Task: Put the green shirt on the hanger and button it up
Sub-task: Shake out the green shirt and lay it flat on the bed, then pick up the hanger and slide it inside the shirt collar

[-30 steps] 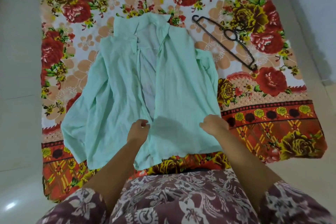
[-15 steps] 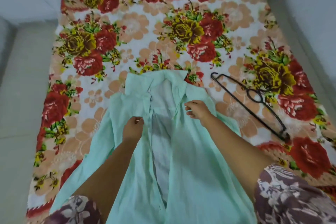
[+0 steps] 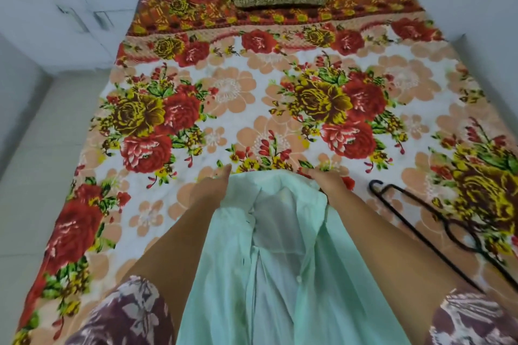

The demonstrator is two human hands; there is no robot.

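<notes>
— Well, where's the green shirt [image 3: 280, 274]?
— Lower centre of the frame, flat on the floral bedspread [image 3: 224, 87]. Front open, collar pointing up-frame. Unbuttoned, not yet on the hanger.
— Hands?
— Right hand [image 3: 326, 180] at the collar's right edge, fingers curled over the cloth, gripping it. Left hand [image 3: 211, 190] at the left edge. Too blurred to tell whether it pinches or lies flat.
— Why there?
— Probably to spread the neck so the hanger [image 3: 420, 237], lying just right of the shirt, can slide in.
</notes>
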